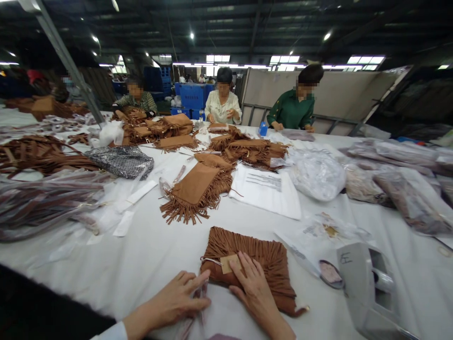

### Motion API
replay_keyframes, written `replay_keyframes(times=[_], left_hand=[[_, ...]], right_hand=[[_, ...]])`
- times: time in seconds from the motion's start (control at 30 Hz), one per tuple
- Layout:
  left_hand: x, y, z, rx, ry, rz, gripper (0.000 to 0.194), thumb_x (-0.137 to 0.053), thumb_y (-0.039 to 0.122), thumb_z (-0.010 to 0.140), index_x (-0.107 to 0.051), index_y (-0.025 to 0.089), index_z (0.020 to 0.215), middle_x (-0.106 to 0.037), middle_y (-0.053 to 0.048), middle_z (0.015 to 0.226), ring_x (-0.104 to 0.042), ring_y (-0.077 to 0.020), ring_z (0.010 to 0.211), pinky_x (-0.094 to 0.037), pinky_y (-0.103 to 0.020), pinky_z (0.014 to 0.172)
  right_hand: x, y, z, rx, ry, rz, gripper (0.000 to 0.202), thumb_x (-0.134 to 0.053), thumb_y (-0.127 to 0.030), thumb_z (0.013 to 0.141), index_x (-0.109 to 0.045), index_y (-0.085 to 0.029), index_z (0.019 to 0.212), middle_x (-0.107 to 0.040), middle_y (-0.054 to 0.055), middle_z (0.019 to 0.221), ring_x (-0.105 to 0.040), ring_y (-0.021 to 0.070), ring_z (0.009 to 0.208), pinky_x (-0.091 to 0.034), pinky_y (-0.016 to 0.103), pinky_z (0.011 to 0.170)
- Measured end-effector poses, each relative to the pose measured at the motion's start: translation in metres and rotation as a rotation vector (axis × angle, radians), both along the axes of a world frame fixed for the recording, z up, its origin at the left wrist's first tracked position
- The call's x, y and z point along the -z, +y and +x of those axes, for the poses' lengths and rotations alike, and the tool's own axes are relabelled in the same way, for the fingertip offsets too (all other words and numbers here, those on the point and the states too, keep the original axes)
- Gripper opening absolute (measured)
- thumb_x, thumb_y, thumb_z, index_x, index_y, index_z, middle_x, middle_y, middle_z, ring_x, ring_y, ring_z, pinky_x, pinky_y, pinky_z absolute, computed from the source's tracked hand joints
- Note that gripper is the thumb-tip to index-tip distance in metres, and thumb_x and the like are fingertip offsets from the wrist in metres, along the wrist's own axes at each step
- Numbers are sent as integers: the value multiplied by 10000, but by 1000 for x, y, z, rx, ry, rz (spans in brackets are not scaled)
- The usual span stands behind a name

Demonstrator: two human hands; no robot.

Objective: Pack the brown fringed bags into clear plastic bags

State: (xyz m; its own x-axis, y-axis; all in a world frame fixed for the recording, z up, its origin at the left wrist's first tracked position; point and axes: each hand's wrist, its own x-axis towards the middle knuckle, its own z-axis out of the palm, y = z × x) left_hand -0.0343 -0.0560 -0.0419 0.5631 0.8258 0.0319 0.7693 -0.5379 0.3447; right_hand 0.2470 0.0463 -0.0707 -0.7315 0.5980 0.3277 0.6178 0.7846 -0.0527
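Observation:
A brown fringed bag (pixel 279 255) lies flat on the white table near its front edge. A tan tag (pixel 226 265) on a light string rests on the bag's left part. My right hand (pixel 253 281) lies on the bag with fingers spread, its fingertips beside and partly over the tag. My left hand (pixel 177 297) is at the bag's lower left corner, its fingers around a clear plastic-wrapped strip (pixel 198 307) that runs down toward the front edge. The strip's lower part is blurred.
A grey tape dispenser (pixel 366 283) and a round dish (pixel 331 274) stand at right. Further back are fringed brown pieces (pixel 196 184), a white printed sheet (pixel 267 189), plastic bags (pixel 316 174) and wrapped straps (pixel 49 198). Several people sit across the table.

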Motion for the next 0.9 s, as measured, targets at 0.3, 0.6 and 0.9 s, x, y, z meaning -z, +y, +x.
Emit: replay_keyframes(times=[0.3,0.6,0.9], left_hand=[[1,19,-17,307,28,99,454,-510,164,871,-472,322,1295,-307,-62,1530,-501,-230,1130,-422,-345,961],[-19,27,-10,529,58,275,272,-523,312,909,-522,343,1179,-587,-21,1221,-555,-150,867,-402,-280,736],[13,34,41,58,26,257,105,-486,155,903,-576,210,913,-600,-10,832,-497,-172,765,-363,-320,684]], right_hand=[[3,-1,1,36,-6,-74,701,-664,-329,808,-350,-304,1435,-366,137,1491,-368,303,1347,-383,507,1021],[0,-3,0,53,-29,-162,722,-656,-342,818,-311,-312,1452,-344,145,1501,-344,308,1359,-366,531,1040],[3,-1,0,87,46,-267,560,-519,-358,906,-346,-314,1436,-337,125,1508,-331,287,1368,-347,543,1055]])
